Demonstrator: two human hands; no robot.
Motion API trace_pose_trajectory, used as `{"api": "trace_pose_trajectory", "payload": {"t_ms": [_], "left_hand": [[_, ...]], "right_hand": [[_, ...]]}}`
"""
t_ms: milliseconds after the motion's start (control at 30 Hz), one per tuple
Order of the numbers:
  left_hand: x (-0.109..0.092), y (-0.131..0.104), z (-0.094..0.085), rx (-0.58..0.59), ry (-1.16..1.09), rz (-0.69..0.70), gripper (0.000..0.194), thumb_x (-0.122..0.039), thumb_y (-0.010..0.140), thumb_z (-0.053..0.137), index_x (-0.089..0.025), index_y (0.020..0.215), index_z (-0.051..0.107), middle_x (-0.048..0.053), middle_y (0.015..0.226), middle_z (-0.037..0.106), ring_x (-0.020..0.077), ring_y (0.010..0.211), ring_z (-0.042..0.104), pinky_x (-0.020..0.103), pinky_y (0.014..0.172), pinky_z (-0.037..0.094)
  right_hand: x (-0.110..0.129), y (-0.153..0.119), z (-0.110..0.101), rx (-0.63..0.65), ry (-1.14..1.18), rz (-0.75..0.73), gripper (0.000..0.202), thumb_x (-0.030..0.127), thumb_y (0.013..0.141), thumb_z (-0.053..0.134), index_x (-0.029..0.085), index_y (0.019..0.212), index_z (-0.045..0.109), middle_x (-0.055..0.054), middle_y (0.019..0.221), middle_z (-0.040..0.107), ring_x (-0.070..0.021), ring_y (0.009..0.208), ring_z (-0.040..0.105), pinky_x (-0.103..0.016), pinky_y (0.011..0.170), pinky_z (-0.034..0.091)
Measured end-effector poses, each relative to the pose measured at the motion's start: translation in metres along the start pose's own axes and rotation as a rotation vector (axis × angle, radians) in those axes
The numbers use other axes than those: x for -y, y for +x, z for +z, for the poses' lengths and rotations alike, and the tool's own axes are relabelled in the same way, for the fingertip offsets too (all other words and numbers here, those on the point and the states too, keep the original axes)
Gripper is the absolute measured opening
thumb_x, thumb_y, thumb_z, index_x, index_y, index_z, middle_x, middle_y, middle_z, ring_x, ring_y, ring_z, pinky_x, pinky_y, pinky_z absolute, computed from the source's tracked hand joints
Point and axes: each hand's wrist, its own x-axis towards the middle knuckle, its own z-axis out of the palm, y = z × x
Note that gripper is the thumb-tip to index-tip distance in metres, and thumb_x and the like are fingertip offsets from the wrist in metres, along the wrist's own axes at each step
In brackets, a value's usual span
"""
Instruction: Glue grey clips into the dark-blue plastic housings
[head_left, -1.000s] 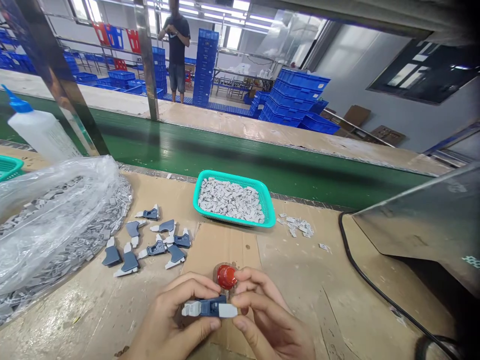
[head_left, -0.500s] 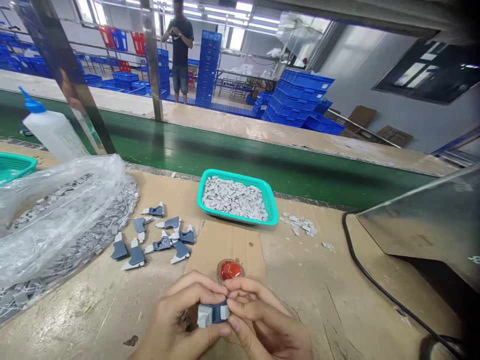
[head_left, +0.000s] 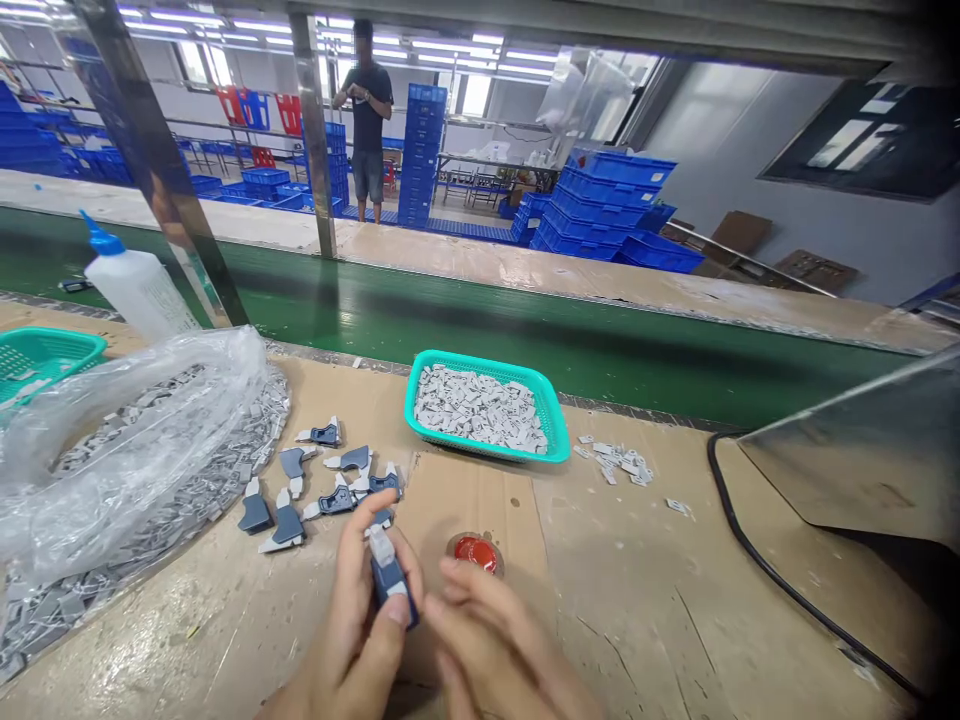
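Observation:
A dark blue plastic part with light grey end pieces (head_left: 391, 580) is in my left hand (head_left: 356, 635). My left thumb presses on its near end, and the index finger points up past it. Close on its right is my right hand (head_left: 499, 640), fingers loosely bent and apart, somewhat blurred, with nothing visible in them. Just beyond the right fingertips lies a small round dish of glossy red stuff (head_left: 477, 553). Several similar blue and grey parts (head_left: 287, 522) lie spread on the cardboard to the left, some partly behind my left hand.
A teal basket (head_left: 564, 440) full of small light grey pieces stands ahead. Loose grey pieces (head_left: 622, 462) lie to its right. At left are a clear plastic bag (head_left: 217, 365) of grey pieces and a white bottle (head_left: 142, 290). A black cable (head_left: 739, 530) runs at right. A person (head_left: 367, 120) stands beyond.
Both hands were gripping the blue and grey part together. My right hand has let go and moved slightly off; the left has tilted the part upright. The view has shifted a little.

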Motion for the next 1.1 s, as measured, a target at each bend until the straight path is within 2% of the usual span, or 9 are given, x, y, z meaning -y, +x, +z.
{"api": "trace_pose_trajectory", "payload": {"t_ms": [67, 133, 267, 467, 567, 667, 800, 933, 1100], "left_hand": [[-0.004, 0.006, -0.013, 0.009, 0.114, 0.066, 0.04, -0.034, 0.095, 0.027, -0.027, 0.133, 0.019, 0.0, 0.075, 0.044, 0.0112, 0.064, 0.037, 0.026, 0.064, 0.034], [-0.008, 0.019, -0.028, 0.047, 0.217, 0.08, 0.039, -0.032, 0.095, 0.024, -0.026, 0.133, 0.019, 0.0, 0.073, 0.042, 0.0115, 0.064, 0.038, 0.026, 0.064, 0.034], [-0.014, 0.086, -0.063, 0.141, 0.537, -0.075, 0.044, -0.03, 0.091, 0.031, -0.021, 0.133, 0.019, 0.002, 0.083, 0.045, 0.0125, 0.07, 0.042, 0.027, 0.067, 0.037], [0.008, 0.246, -0.111, -0.069, 0.696, -0.342, 0.042, -0.021, 0.084, 0.053, -0.01, 0.122, 0.04, 0.005, 0.087, 0.053, 0.0108, 0.065, 0.05, 0.026, 0.059, 0.043], [0.024, 0.286, -0.124, -0.161, 0.747, -0.318, 0.045, -0.025, 0.084, 0.054, -0.012, 0.125, 0.04, 0.012, 0.111, 0.051, 0.0166, 0.086, 0.055, 0.034, 0.075, 0.047], [0.028, 0.281, -0.127, -0.182, 0.854, -0.282, 0.051, -0.025, 0.083, 0.056, -0.013, 0.129, 0.038, 0.015, 0.13, 0.041, 0.0251, 0.11, 0.047, 0.045, 0.091, 0.04], [0.016, 0.223, -0.12, -0.005, 1.038, -0.159, 0.051, -0.014, 0.081, 0.053, -0.012, 0.13, 0.04, 0.015, 0.135, 0.037, 0.0266, 0.125, 0.033, 0.047, 0.102, 0.026], [0.005, 0.148, -0.117, 0.242, 1.155, -0.154, 0.042, -0.013, 0.075, 0.052, -0.009, 0.116, 0.055, 0.016, 0.119, 0.049, 0.0288, 0.11, 0.046, 0.045, 0.096, 0.032], [0.004, 0.109, -0.127, 0.173, 1.155, -0.15, 0.039, -0.018, 0.08, 0.036, -0.01, 0.112, 0.056, 0.014, 0.095, 0.05, 0.0303, 0.091, 0.049, 0.044, 0.08, 0.036]], "right_hand": [[-0.034, 0.022, 0.0, 0.042, -0.022, -0.037, 0.03, 0.023, 0.076, 0.051, 0.02, 0.104, 0.061, 0.003, 0.108, 0.052, 0.0035, 0.103, 0.05, -0.003, 0.09, 0.045], [-0.073, 0.051, 0.005, 0.175, 0.059, 0.25, 0.037, 0.029, 0.083, 0.04, 0.018, 0.114, 0.057, 0.001, 0.103, 0.054, 0.0064, 0.086, 0.052, -0.003, 0.078, 0.046], [-0.133, 0.109, 0.035, 0.491, 0.033, 0.349, 0.034, 0.021, 0.079, 0.045, 0.014, 0.109, 0.06, -0.003, 0.103, 0.054, 0.0037, 0.079, 0.048, -0.01, 0.078, 0.044], [-0.152, 0.136, 0.065, 0.73, 0.005, 0.409, 0.03, 0.016, 0.077, 0.049, 0.006, 0.105, 0.057, -0.004, 0.089, 0.052, 0.0065, 0.078, 0.041, -0.008, 0.082, 0.04], [-0.154, 0.134, 0.063, 0.739, 0.029, 0.441, 0.03, 0.019, 0.077, 0.051, 0.005, 0.102, 0.056, -0.003, 0.086, 0.052, 0.0084, 0.07, 0.036, -0.003, 0.07, 0.036], [-0.158, 0.133, 0.06, 0.746, 0.088, 0.459, 0.031, 0.022, 0.076, 0.053, 0.002, 0.099, 0.053, -0.001, 0.078, 0.05, 0.0097, 0.063, 0.032, 0.0, 0.06, 0.029], [-0.159, 0.132, 0.061, 0.715, 0.189, 0.51, 0.026, 0.021, 0.078, 0.049, 0.001, 0.093, 0.052, 0.001, 0.069, 0.046, 0.0103, 0.058, 0.03, 0.001, 0.055, 0.024], [-0.158, 0.131, 0.062, 0.589, 0.319, 0.612, 0.027, 0.019, 0.075, 0.052, 0.001, 0.095, 0.054, 0.0, 0.073, 0.049, 0.0114, 0.058, 0.031, 0.003, 0.053, 0.024], [-0.146, 0.117, 0.045, 0.42, 0.584, 0.75, 0.05, 0.04, 0.076, 0.049, 0.002, 0.107, 0.051, -0.008, 0.092, 0.054, 0.006, 0.067, 0.051, -0.006, 0.065, 0.047]]}}
